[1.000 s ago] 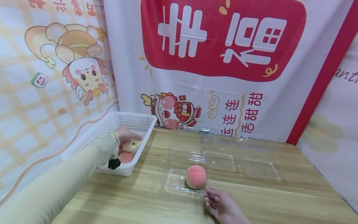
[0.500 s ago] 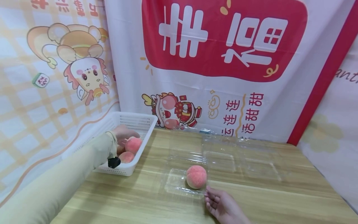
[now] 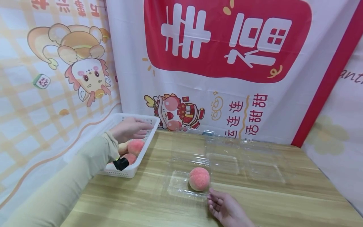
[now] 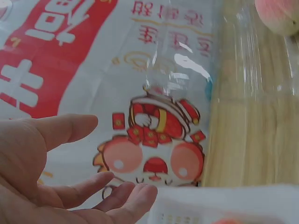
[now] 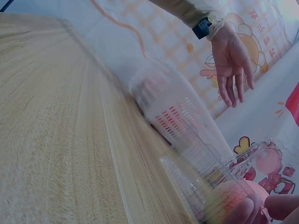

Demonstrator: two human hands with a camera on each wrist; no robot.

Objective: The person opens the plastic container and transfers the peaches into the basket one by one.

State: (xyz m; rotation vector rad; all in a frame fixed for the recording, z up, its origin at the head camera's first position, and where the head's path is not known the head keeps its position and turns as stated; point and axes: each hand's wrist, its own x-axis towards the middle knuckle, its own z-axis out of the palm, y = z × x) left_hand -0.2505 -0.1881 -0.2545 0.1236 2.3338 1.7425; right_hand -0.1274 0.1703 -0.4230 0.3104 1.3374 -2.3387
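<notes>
My left hand (image 3: pixel 131 129) is raised over the white perforated basket (image 3: pixel 131 172). Its fingers are extended and apart, with nothing between them, as the left wrist view also shows. Several pink-and-cream peaches lie in the basket, including a pink one (image 3: pixel 135 147) near its right wall. On the table, a single peach (image 3: pixel 199 179) sits in the near-left part of a clear plastic container (image 3: pixel 177 186) with its lid folded back. My right hand (image 3: pixel 228 208) pinches the container's near right edge beside that peach; in the right wrist view its fingertips (image 5: pixel 244 211) overlap the peach.
More clear plastic trays (image 3: pixel 263 171) extend to the right on the wooden table (image 3: pixel 300 201). A printed cloth (image 3: pixel 181 85) hangs behind the table, and a checked cloth (image 3: pixel 51 104) stands along the left, close to the basket.
My left hand was handling a peach in the basket; it turned from cream side to pink side up. The hand has let go and risen above it. My right hand stays put.
</notes>
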